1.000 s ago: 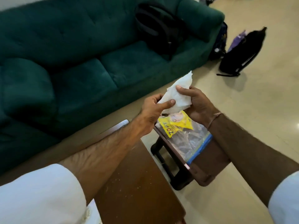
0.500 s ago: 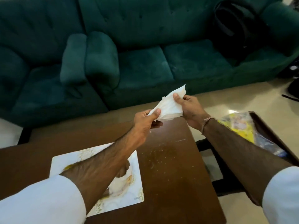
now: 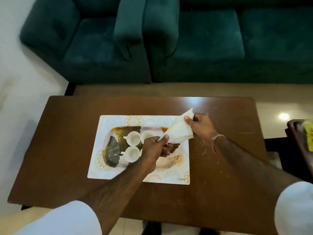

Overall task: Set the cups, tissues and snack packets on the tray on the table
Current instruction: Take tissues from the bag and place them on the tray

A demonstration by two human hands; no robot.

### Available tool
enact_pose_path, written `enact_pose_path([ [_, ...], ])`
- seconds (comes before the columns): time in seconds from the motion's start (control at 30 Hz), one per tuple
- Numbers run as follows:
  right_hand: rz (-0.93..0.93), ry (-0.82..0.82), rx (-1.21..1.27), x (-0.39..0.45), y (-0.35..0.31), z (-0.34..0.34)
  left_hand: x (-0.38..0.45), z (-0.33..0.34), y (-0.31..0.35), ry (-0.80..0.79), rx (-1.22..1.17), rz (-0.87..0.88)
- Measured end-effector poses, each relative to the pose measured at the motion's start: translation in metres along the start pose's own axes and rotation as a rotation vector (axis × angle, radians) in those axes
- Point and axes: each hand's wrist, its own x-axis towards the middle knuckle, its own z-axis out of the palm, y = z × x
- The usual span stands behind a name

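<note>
Left hand [image 3: 157, 146]: thumb and fingers pinch the near corner of the tissue [image 3: 177, 131], above the tray [image 3: 116, 133].
Right hand [image 3: 200, 128]: thumb and fingers pinch the tissue's far right edge, over the mat's [image 3: 108, 167] right edge.
Tissue: white, stretched between both hands, off the tray.
Cups [image 3: 133, 138]: 3 white ones clearly seen, upright at the tray's middle; more may hide under the left hand.
Tray: on the mat, mid-table [image 3: 220, 192].
Packets [image 3: 309, 134]: yellow, blurred, on a side table [image 3: 294, 133] past the table's right edge.

You see a dark green sofa [image 3: 203, 39] beyond the table, a white-and-gold patterned placemat [image 3: 108, 131], scattered crumbs [image 3: 205, 152], glossy beige floor [image 3: 274, 106]
</note>
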Motion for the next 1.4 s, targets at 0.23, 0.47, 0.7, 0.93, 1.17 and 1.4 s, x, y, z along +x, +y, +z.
enact_pose_path([
  [0.23,0.033,-0.003,-0.314,0.006,0.054,0.06,-0.002,-0.043,-0.07,0.072,0.01,-0.132],
  [0.47,-0.041,0.086,-0.516,-0.004,0.093,0.081,-0.01,-0.036,-0.094,0.232,0.066,-0.121],
  [0.7,-0.09,0.104,-0.544,-0.001,0.106,0.088,-0.015,-0.037,-0.105,0.287,0.114,-0.012],
  [0.93,-0.15,0.145,-0.663,-0.005,0.111,0.083,-0.01,-0.03,-0.115,0.144,0.132,-0.105],
  [1.17,-0.158,0.169,-0.765,-0.002,0.109,0.082,-0.001,-0.022,-0.122,0.155,0.027,-0.255],
  [1.4,-0.243,0.087,-0.875,-0.002,0.114,0.088,-0.001,-0.022,-0.123,0.281,0.253,-0.234],
])
